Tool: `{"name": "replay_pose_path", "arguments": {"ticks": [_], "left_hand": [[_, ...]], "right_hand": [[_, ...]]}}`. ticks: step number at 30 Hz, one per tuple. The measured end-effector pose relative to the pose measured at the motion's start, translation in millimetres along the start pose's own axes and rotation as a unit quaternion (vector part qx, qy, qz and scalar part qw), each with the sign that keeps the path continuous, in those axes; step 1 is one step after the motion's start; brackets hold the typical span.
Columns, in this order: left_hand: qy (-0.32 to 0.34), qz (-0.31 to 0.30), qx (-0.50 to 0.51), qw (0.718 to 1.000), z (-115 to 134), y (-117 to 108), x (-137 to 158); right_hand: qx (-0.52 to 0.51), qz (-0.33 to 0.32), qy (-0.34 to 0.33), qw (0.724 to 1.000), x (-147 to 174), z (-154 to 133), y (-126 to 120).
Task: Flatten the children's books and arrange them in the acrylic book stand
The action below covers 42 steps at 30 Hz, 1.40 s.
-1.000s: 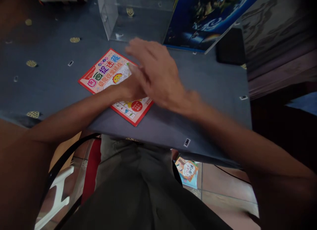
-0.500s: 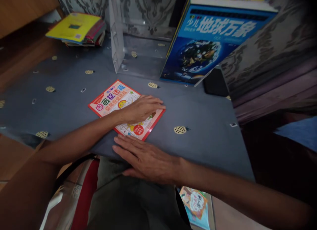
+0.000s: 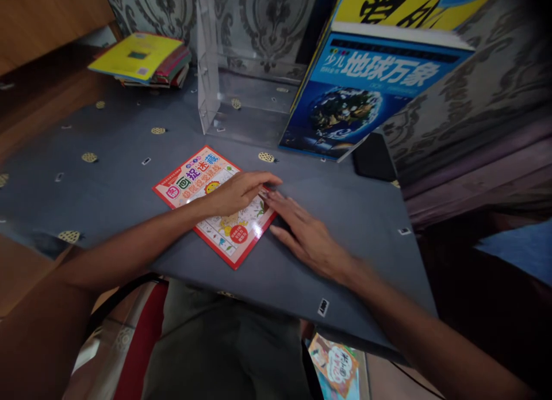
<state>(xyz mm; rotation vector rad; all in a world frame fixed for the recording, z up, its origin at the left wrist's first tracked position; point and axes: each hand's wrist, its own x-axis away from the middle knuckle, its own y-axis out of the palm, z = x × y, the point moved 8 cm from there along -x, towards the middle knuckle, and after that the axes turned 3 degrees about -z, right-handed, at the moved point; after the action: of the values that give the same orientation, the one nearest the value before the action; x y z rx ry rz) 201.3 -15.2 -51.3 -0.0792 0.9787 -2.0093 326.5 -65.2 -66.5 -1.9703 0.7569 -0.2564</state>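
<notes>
A thin red-bordered children's picture book (image 3: 222, 247) lies closed on the desk in front of me, its cover printed with coloured characters and cartoon drawings. Across its right half rests my left hand (image 3: 241, 193), fingers stretched towards the book's far right corner and gripping nothing. My right hand (image 3: 308, 236) reaches in from the right with its fingers extended. Its fingertips are at the book's right corner, close to the left fingers; whether they press the cover edge is hard to make out.
A clear plastic book stand (image 3: 209, 95) stands at the back, with a blue earth-themed book (image 3: 345, 110) upright at its right. Beside that lies a black phone-like object (image 3: 374, 157). A stack of books (image 3: 138, 58) sits at the back left of the grey desk cloth (image 3: 345, 199).
My right hand has moved from the desk's near edge forward and right to the book's right corner. My left hand stays on the cover, its fingers slightly shifted.
</notes>
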Motion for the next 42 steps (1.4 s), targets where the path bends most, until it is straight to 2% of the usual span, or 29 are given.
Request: {"name": "replay_pose_path", "arguments": {"ticks": [5,12,17,22,29,36,42], "left_hand": [[0.008,-0.011,-0.018,1.000,2,4,-2],[0.036,-0.036,-0.135,0.989,9,20,1],[0.052,-0.048,-0.166,0.984,8,25,3],[0.030,-0.042,-0.187,0.981,-2,15,7],[-0.036,-0.007,-0.209,0.977,-20,-9,7],[-0.036,0.003,-0.237,0.971,-17,-12,5],[-0.022,0.006,-0.256,0.966,-11,-13,3]], "right_hand": [[0.027,0.015,0.023,0.999,-4,12,-4],[0.049,0.023,0.012,0.998,-3,7,-2],[0.065,0.025,0.011,0.997,-4,5,0],[0.064,0.026,0.015,0.997,-4,7,1],[0.058,0.014,0.032,0.998,-4,7,2],[0.056,0.020,0.038,0.998,-3,8,1],[0.099,0.043,0.045,0.993,3,-1,2]]}}
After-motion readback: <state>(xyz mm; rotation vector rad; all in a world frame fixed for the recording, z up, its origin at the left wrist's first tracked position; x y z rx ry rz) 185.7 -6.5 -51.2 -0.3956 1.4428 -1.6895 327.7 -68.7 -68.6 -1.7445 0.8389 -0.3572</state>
